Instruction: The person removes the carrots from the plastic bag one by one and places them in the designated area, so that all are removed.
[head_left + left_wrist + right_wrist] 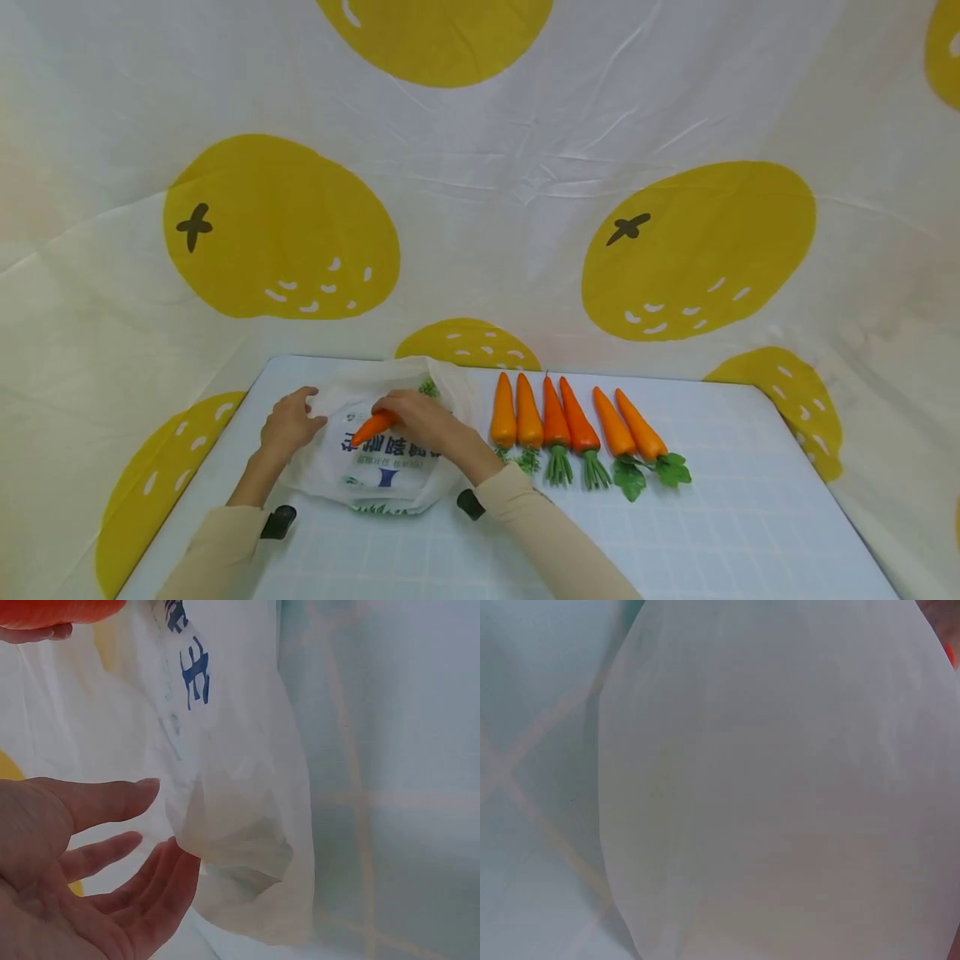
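My right hand (420, 417) grips an orange carrot (371, 427) over a white plastic bag (322, 471) with blue print. The carrot's tip points toward the near left, and its green leaves (428, 388) show beyond the hand. At the bag's left side, my left hand (288, 427) has its thumb and fingers spread apart, holding nothing. In the left wrist view, the fingertips are right at the edge of the bag (247, 772), while part of the carrot (71, 609) appears at the top left. The bag (780, 780) fills most of the right wrist view and hides the right hand's fingers.
Right of the bag, several carrots (577, 417) lie in a row with their leafy ends toward me. They rest on a pale blue table (720, 517) with a faint grid. Behind it hangs a white cloth (480, 233) printed with large yellow fruit.
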Action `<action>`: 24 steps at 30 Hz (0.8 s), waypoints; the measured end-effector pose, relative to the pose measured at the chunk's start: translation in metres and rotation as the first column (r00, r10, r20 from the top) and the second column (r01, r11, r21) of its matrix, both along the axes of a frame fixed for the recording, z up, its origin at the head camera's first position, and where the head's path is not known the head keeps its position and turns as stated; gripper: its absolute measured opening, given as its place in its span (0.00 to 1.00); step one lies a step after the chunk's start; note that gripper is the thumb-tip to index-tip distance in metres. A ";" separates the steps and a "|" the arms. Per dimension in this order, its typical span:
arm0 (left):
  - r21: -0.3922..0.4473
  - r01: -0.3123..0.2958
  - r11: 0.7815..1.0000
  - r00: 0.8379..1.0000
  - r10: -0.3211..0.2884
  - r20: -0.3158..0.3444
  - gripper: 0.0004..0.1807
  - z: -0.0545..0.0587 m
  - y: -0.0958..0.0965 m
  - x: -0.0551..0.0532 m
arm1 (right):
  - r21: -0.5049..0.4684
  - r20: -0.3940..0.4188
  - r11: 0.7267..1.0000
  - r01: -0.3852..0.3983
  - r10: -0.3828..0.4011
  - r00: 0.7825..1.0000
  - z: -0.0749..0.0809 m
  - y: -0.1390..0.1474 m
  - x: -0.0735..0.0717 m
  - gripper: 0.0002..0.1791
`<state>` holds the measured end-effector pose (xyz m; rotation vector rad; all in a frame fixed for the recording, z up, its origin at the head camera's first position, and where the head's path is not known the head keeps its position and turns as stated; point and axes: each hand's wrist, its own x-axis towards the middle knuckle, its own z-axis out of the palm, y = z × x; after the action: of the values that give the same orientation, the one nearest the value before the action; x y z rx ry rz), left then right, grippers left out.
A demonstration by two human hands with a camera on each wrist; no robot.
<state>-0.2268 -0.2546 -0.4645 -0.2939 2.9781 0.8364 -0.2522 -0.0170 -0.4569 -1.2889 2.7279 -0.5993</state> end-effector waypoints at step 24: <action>0.088 -0.039 0.995 0.999 0.041 -0.024 0.26 -0.016 -0.006 0.006 | -0.166 0.043 0.979 -0.118 0.127 0.991 0.019 0.020 0.018 0.22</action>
<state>-0.2205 -0.2606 -0.4810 -0.3436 2.9579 0.9787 -0.2346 0.0025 -0.4378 -1.4413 2.5797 -0.8469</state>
